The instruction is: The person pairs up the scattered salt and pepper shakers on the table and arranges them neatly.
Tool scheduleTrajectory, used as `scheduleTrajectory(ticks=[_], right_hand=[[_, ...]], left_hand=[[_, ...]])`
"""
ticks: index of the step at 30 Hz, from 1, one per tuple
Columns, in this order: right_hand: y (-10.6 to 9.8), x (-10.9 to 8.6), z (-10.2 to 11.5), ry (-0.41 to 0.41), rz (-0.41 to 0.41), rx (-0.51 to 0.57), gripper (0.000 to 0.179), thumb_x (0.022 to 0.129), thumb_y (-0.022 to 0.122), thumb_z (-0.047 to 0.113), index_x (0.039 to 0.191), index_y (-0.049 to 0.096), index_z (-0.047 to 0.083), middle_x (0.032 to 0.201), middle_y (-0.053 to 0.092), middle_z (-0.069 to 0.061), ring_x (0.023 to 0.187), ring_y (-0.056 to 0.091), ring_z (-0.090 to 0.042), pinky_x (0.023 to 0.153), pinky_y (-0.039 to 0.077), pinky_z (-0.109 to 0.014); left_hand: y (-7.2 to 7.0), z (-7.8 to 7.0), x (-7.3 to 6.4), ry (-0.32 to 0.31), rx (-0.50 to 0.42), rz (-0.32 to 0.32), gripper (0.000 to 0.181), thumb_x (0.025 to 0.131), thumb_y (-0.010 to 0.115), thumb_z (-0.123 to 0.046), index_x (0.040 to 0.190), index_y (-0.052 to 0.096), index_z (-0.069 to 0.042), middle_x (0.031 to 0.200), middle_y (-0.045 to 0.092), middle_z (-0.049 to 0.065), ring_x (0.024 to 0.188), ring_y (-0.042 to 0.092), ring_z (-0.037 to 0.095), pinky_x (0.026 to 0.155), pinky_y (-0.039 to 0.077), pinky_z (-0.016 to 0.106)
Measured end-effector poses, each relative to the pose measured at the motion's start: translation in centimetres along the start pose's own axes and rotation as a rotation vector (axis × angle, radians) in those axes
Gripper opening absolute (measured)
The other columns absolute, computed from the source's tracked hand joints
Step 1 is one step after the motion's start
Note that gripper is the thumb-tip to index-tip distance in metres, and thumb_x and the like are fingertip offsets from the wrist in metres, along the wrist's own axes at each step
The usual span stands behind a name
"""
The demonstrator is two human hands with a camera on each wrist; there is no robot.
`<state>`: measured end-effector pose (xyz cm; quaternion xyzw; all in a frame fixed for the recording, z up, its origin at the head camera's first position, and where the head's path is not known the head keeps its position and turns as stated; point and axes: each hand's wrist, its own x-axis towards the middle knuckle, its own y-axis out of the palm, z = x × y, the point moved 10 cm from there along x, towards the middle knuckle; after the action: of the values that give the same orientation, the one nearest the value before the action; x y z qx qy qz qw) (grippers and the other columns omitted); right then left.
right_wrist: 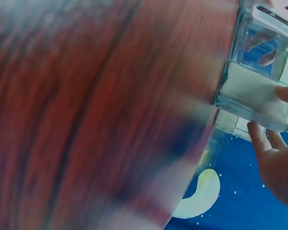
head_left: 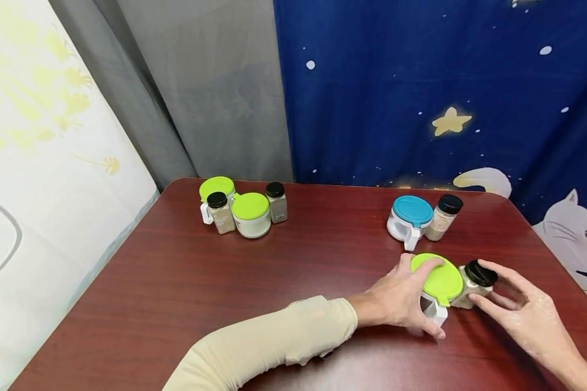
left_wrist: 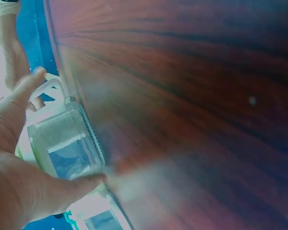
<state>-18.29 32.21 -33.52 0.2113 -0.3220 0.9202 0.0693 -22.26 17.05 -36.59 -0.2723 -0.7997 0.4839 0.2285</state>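
Observation:
My left hand (head_left: pixel 396 296) grips a clear seasoning jar with a lime-green lid (head_left: pixel 437 276) and a white handle, its thumb and fingers spread around the sides. In the left wrist view, the thumb and a finger lie along the see-through wall of the jar (left_wrist: pixel 69 143). Right beside it stands a square spice bottle (head_left: pixel 464 296) with a black cap and pale contents. My right hand (head_left: pixel 533 317) holds that bottle between thumb and fingers. White contents fill much of the spice bottle (right_wrist: pixel 254 96) in the right wrist view, where both containers are at the tabletop.
Just behind are a teal-lidded jar (head_left: pixel 411 220) and a black-capped shaker bottle (head_left: pixel 442 217). At the back left, two green-lidded jars (head_left: pixel 253 222) and two black-capped bottles (head_left: pixel 277 205) form a group. The reddish-brown table (head_left: pixel 274 271) ends at curtains (head_left: pixel 372 98).

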Motion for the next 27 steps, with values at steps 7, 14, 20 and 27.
scheduleTrajectory(ticks=[7,14,20,27], right_hand=[[-1.7,-0.5,2.3,-0.018,-0.091,-0.063,0.077,0.068,0.069,-0.014,0.135,0.041,0.012,0.134,0.043,-0.007,0.121,0.038,-0.006,0.090,0.028,-0.009],[-2.0,-0.9,5.1,-0.066,-0.120,-0.076,0.063,0.071,0.067,-0.012,0.129,0.050,0.007,0.127,0.050,-0.007,0.116,0.044,-0.006,0.091,0.028,-0.010],[-1.5,-1.5,6.7,-0.067,-0.143,-0.154,0.062,0.070,0.069,-0.009,0.127,0.054,0.011,0.124,0.053,-0.004,0.111,0.044,0.002,0.090,0.028,-0.009],[-0.5,-2.2,8.7,-0.128,-0.106,-0.151,0.062,0.068,0.070,-0.009,0.126,0.053,0.008,0.128,0.049,-0.007,0.116,0.043,-0.007,0.091,0.027,-0.011]], left_hand=[[-1.4,1.0,-2.4,-0.034,-0.063,-0.027,0.115,0.049,0.063,-0.078,0.133,-0.012,-0.055,0.144,0.009,-0.008,0.124,0.027,0.009,0.074,0.046,0.034],[-3.6,1.9,-4.9,0.057,-0.142,-0.080,0.094,0.066,0.058,-0.071,0.141,0.009,-0.040,0.136,0.023,-0.017,0.118,0.032,0.000,0.081,0.043,0.032],[-4.6,3.5,-6.6,0.046,-0.159,-0.069,0.087,0.073,0.055,-0.066,0.141,0.005,-0.043,0.140,0.020,-0.021,0.123,0.027,-0.001,0.085,0.042,0.038],[-5.6,5.8,-9.2,0.011,-0.150,-0.104,0.083,0.076,0.054,-0.062,0.141,0.007,-0.042,0.140,0.024,-0.017,0.124,0.028,0.002,0.089,0.039,0.041]])
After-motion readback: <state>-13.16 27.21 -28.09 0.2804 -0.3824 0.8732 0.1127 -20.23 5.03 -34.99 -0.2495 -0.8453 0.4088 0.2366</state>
